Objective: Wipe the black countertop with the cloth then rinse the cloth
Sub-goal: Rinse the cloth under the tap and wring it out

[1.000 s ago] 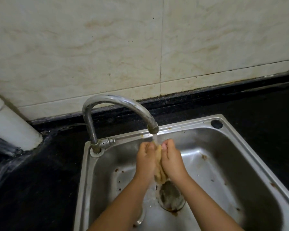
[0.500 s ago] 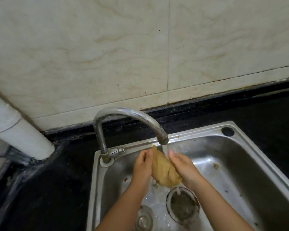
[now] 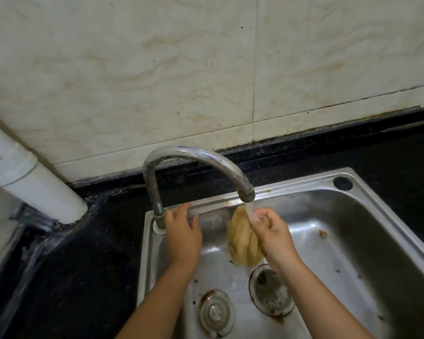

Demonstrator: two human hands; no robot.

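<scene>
A wet, bunched yellow-brown cloth (image 3: 242, 243) hangs inside the steel sink (image 3: 304, 185), just under the spout of the curved tap (image 3: 196, 156). My right hand (image 3: 273, 237) grips the cloth at its right side, and a thin stream of water (image 3: 250, 212) runs down past my fingers. My left hand (image 3: 181, 232) is off the cloth, at the foot of the tap. Its fingers curl over the tap lever, which the hand hides. The black countertop (image 3: 83, 265) surrounds the sink.
An open drain (image 3: 271, 291) and a round metal plug (image 3: 216, 311) lie on the sink floor below the cloth. A white pipe (image 3: 34, 184) slants down to the counter at the left. A tiled wall (image 3: 181, 69) rises close behind the tap.
My left hand has let go of the cloth and moved left to the tap lever. The right hand now holds the cloth alone under the water.
</scene>
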